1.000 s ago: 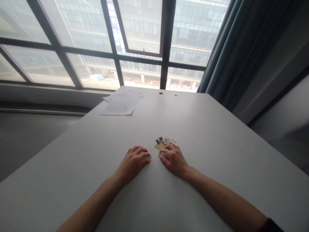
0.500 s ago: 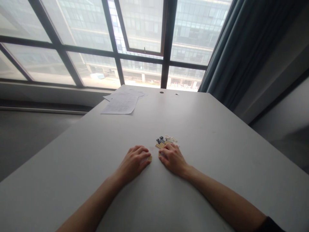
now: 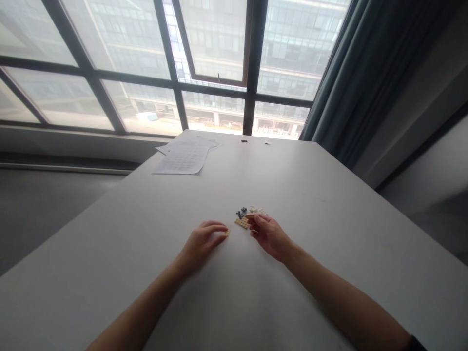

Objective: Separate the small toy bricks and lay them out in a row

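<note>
Between its thumb and fingertips, my left hand (image 3: 205, 241) grips a small tan building-brick plate (image 3: 227, 233) at table height. My right hand (image 3: 269, 235) is raised a little and pinches another tan plate (image 3: 250, 216), seen nearly edge-on. Beneath and just left of the right fingers lies a studded tan plate (image 3: 241, 223). Behind it are dark grey bricks (image 3: 242, 212) in a small heap. Several white bricks (image 3: 258, 210) sit beside them, partly hidden by the right hand.
The pieces rest on a white table (image 3: 285, 180). Printed paper sheets (image 3: 185, 157) lie at its far left. A round dark cable hole (image 3: 244, 141) and a small white scrap (image 3: 268, 144) are near the far edge. Windows stand behind, with a grey-blue curtain (image 3: 340, 83) to the right.
My right hand has lifted its tan plate off the table and turned it edge-on, moving slightly up. My left hand has tightened its fingers around its plate, nearly in place.
</note>
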### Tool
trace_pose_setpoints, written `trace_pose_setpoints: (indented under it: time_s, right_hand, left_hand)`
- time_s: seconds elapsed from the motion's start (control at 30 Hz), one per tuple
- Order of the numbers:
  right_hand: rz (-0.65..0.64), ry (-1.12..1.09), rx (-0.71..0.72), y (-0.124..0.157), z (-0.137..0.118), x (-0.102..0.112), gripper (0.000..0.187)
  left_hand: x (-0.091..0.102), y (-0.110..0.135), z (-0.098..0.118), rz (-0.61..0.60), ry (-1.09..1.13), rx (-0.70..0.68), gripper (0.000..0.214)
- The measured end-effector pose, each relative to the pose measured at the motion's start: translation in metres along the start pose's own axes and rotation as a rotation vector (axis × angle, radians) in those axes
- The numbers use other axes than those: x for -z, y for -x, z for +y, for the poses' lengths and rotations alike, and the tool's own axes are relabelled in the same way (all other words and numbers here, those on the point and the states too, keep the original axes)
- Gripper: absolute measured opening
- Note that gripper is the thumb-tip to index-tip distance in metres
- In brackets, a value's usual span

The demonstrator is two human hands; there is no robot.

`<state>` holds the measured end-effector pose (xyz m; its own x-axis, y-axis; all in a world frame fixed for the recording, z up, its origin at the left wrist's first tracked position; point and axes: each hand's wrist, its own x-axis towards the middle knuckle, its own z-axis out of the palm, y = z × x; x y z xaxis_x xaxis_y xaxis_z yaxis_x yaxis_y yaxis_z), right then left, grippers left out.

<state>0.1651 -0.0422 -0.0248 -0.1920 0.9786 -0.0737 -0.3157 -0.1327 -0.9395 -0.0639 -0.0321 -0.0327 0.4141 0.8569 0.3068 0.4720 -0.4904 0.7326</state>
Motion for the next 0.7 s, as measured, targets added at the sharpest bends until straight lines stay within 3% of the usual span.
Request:
trace_pose_setpoints:
  time_s: [0.1, 0.2, 0.3, 0.47, 0.57, 0.7]
  right_hand:
    - [-0.018, -0.167, -0.084, 0.001, -0.001, -0.001, 0.032]
    - [-0.033, -0.079, -0.077, 0.002, 0.002, -0.002, 0.031]
    - [-0.059, 0.317, 0.059, 0.003, 0.005, -0.004, 0.026]
    - [-0.197, 1.109, 0.423, 0.008, 0.01, -0.015, 0.017]
    - [-0.239, 1.319, 0.499, 0.008, 0.015, -0.023, 0.018]
    - [-0.25, 1.402, 0.528, 0.006, 0.02, -0.028, 0.018]
  left_hand:
    - [0.006, -0.002, 0.002, 0.073, 0.265, 0.157, 0.034]
    - [0.012, 0.001, 0.002, 0.101, 0.275, 0.167, 0.036]
    - [0.016, 0.009, 0.0, 0.049, 0.012, 0.024, 0.028]
    - [0.014, 0.022, -0.007, -0.042, -0.361, -0.168, 0.019]
    - [0.011, 0.024, -0.01, -0.074, -0.433, -0.201, 0.019]
    - [0.01, 0.024, -0.009, -0.089, -0.45, -0.201, 0.018]
